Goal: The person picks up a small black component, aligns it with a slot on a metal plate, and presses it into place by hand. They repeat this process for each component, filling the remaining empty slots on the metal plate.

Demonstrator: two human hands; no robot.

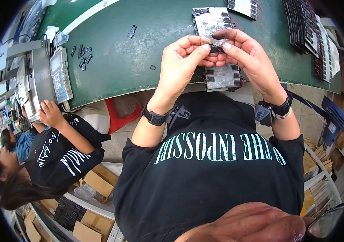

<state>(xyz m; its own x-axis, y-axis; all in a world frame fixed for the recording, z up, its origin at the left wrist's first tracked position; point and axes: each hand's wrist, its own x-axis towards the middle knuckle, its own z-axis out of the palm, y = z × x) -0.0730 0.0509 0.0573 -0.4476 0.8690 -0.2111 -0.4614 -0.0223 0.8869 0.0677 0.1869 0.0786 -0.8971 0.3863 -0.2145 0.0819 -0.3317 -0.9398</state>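
Between my two hands is a small black rectangular part [216, 49], held over the bench. The thumb and fingers of my left hand [180, 60] pinch its left end. My right hand [250, 54] grips the other end, its fingertips darkly stained. Under my hands lies a silvery metal plate [209, 25], partly covered by them. Small black rectangular pieces [225, 20] line its edges, some with thin reddish wires. My fingers hide much of the held part, so its exact kind is unclear.
Loose black parts [84, 58] lie on the green bench [115, 68], with another piece [132, 32] farther back. Stacked black strips [301, 24] stand at far right. A device with a keypad [60, 74] sits at left, beside a seated co-worker [55, 149]. A blue fan [335, 117] is right.
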